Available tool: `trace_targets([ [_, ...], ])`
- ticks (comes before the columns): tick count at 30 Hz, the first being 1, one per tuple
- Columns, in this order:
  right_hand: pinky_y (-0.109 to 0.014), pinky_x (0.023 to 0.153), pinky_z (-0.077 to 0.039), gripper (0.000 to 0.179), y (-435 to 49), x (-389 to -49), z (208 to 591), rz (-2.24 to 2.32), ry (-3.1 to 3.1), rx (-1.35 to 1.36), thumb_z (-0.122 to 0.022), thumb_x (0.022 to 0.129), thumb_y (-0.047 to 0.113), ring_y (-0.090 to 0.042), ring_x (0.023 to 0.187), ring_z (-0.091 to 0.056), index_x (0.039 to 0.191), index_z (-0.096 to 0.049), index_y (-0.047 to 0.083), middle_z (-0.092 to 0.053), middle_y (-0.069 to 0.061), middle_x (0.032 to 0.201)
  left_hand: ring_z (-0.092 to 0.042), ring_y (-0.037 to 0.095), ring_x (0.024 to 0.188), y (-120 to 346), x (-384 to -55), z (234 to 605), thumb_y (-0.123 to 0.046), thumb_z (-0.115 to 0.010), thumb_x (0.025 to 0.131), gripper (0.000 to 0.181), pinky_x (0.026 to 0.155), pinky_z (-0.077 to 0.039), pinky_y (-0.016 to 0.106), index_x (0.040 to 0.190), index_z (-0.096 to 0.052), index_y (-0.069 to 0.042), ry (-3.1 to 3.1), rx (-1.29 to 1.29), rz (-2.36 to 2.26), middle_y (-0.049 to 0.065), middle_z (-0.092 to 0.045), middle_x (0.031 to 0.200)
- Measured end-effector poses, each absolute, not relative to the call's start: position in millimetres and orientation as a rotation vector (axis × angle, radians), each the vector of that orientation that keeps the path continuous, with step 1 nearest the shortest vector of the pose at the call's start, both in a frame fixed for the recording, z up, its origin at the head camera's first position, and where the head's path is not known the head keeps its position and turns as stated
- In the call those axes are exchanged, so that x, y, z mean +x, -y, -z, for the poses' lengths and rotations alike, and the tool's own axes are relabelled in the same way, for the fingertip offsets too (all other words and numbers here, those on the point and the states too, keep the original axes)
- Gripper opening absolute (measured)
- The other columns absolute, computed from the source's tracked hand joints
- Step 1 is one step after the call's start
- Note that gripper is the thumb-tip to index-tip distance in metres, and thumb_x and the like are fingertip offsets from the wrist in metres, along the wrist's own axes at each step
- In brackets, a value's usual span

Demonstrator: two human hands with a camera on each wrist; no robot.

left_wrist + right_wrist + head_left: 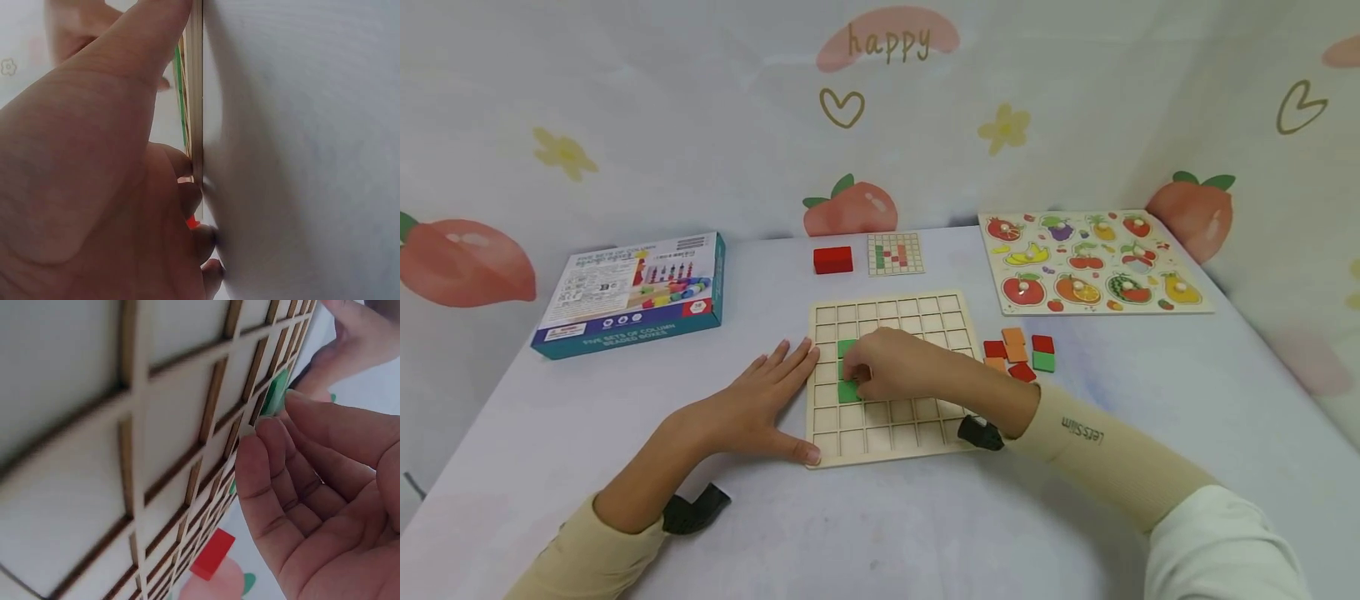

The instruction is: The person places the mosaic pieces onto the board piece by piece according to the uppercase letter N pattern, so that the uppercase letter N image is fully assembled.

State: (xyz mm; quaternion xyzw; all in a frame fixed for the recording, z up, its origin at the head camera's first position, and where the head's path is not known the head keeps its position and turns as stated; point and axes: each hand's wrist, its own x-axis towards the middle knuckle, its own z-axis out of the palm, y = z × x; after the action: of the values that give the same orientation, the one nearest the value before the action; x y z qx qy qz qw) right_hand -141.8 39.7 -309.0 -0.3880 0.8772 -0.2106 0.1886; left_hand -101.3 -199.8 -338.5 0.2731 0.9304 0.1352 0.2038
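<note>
A wooden grid board [842, 442] lies on the table, with green square tiles [847, 392] in a column near its left side. My right hand [895, 367] bends over that column, thumb and fingertips pinched at the middle green tile [841, 369], mostly hidden by the fingers. From the right wrist view, another green tile [275, 392] shows just beside the thumb tip. With fingers spread, my left hand [756, 417] lies flat at the board's left edge. Its thumb touches the near left corner, and the left wrist view shows the board's side edge [196, 94] against the fingers.
Loose red, orange and green tiles [1015, 346] lie right of the board. Behind it are a red block [832, 260] and a small pattern card [895, 253]. A fruit puzzle board [1090, 262] lies at the back right, a boxed bead set [632, 292] at the left.
</note>
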Motion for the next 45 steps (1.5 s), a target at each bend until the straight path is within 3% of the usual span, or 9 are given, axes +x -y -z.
trace_targets([
  [4,-0.025,0.073,-0.048,0.018,-49,-135,310,0.572,-2.511,-1.094,-0.070,0.091,0.004,-0.012,0.079,-0.056,0.107,-0.075,0.011,-0.062,0.006,0.081,0.005,0.039,0.152,199,-102,339,-0.080,-0.069,0.069,0.131,0.119,-0.004,0.059,0.162,-0.008,-0.011,-2.598,0.755,-0.366,0.009,-0.001,0.168],
  [12,-0.027,0.075,-0.052,0.012,-106,-124,305,0.666,-2.591,-0.954,-0.074,0.092,0.010,-0.012,0.080,-0.058,0.103,-0.076,0.013,-0.066,0.009,0.089,0.005,0.037,0.152,199,-103,339,-0.082,-0.068,0.068,0.132,0.119,-0.004,0.058,0.162,-0.007,-0.012,-2.600,0.753,-0.346,0.008,0.000,0.168],
  [20,-0.031,0.069,-0.052,0.009,-184,-120,302,0.684,-2.666,-0.746,-0.078,0.088,0.010,-0.015,0.079,-0.057,0.096,-0.075,0.013,-0.064,0.007,0.084,0.005,0.037,0.152,199,-102,339,-0.082,-0.068,0.068,0.133,0.119,-0.004,0.058,0.162,-0.007,-0.012,-2.603,0.754,-0.341,0.008,-0.001,0.168],
  [27,-0.032,0.065,-0.050,0.021,-232,-121,305,0.574,-2.770,-0.530,-0.080,0.084,0.008,-0.017,0.077,-0.055,0.105,-0.075,0.008,-0.062,0.004,0.082,0.006,0.037,0.152,198,-103,340,-0.083,-0.067,0.067,0.133,0.119,-0.004,0.058,0.162,-0.007,-0.012,-2.606,0.753,-0.326,0.008,0.000,0.168],
  [45,-0.034,0.069,-0.050,0.023,-242,-128,316,0.573,-2.660,-0.502,-0.085,0.082,0.015,-0.019,0.080,-0.053,0.095,-0.068,0.008,-0.058,0.002,0.082,0.005,0.037,0.152,198,-102,338,-0.082,-0.068,0.068,0.133,0.119,-0.004,0.059,0.162,-0.008,-0.011,-2.603,0.746,-0.329,0.009,-0.001,0.168],
])
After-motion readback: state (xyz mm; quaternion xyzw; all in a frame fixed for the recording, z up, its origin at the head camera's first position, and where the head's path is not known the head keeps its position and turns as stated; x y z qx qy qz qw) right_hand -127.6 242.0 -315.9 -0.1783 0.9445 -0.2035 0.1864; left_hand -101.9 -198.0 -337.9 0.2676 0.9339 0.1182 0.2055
